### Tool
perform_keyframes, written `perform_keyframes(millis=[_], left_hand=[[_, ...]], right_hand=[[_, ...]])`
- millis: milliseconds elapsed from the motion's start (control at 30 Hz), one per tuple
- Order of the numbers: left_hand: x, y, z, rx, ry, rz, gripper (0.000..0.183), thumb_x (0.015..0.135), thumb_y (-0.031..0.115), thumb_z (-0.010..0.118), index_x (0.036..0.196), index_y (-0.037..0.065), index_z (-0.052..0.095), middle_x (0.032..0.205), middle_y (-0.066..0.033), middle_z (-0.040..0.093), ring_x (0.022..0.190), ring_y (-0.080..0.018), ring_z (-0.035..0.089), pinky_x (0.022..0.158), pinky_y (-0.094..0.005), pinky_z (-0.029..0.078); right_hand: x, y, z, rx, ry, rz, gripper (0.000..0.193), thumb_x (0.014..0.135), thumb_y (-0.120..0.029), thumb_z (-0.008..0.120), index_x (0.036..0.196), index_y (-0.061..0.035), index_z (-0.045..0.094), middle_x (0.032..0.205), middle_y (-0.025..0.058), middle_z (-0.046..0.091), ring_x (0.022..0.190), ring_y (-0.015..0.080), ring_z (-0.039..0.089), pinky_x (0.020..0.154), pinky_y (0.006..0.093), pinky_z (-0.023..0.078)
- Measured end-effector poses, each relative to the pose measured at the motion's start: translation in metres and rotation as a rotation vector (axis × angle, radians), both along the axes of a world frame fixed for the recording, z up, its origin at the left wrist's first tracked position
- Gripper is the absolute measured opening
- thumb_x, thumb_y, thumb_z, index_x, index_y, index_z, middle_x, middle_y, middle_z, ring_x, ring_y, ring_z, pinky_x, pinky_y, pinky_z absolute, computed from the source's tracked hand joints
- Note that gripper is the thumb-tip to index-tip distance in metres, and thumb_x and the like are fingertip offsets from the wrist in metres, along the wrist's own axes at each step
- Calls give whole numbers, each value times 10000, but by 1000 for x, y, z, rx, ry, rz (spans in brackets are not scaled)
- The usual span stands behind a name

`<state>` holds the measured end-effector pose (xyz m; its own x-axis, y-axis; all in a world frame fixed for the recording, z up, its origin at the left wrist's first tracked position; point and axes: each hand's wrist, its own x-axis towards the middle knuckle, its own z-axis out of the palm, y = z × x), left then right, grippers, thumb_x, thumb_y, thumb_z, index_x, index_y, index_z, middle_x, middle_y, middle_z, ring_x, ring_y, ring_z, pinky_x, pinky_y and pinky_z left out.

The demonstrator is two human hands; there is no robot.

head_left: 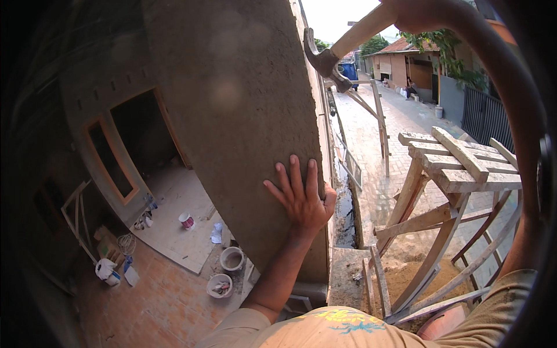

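Observation:
My left hand [306,200] lies with fingers spread against a grey, rough-plastered column [249,122], its thumb side close to the column's right edge. Raised at the upper right, my right hand [419,13] is wrapped round the wooden handle of a claw hammer [365,29]. The dark steel head hangs beside the column's right edge, claw toward the column; whether it touches the edge I cannot tell. A pale strip, perhaps a board, runs down that edge.
A wooden trestle scaffold [458,168] stands at right on the paving, near a sand pile [435,278]. A narrow drainage ditch [346,214] runs below the column. At lower left are buckets [232,258] on the floor. Far down the lane [406,116] a person [411,88] sits.

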<state>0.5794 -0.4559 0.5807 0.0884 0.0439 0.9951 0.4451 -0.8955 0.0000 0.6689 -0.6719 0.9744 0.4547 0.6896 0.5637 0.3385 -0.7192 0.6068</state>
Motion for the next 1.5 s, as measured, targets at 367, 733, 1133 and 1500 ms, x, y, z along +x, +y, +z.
perform_keyframes(millis=[367,733,1133,1500], left_hand=[[-2,5,0,36,17,10,799,843,302,651,1569,78,403,1655,-286,315,1559,-529,185,1202,-752,-1],[3,4,2,55,11,40,806,839,318,637,1574,85,405,1661,-277,316,1565,-514,197,1204,-742,29],[15,-4,1,26,-11,-6,797,841,305,648,1570,84,415,1665,-267,320,1573,-495,193,1219,-715,16],[1,2,5,44,38,41,833,833,315,664,1579,84,374,1652,-288,306,1547,-537,206,1175,-783,44]], right_hand=[[4,3,-21,18,5,16,249,852,-149,601,1006,-116,795,938,141,772,893,319,737,794,459,576],[4,-1,-58,97,7,85,216,816,-163,622,927,-107,799,883,149,765,844,324,741,761,457,578],[8,-20,-94,225,-32,120,189,776,-178,645,842,-98,803,823,158,758,790,330,745,724,455,580],[29,-18,-113,423,-96,328,161,753,-206,664,742,-82,766,716,152,732,692,333,738,652,461,564]])
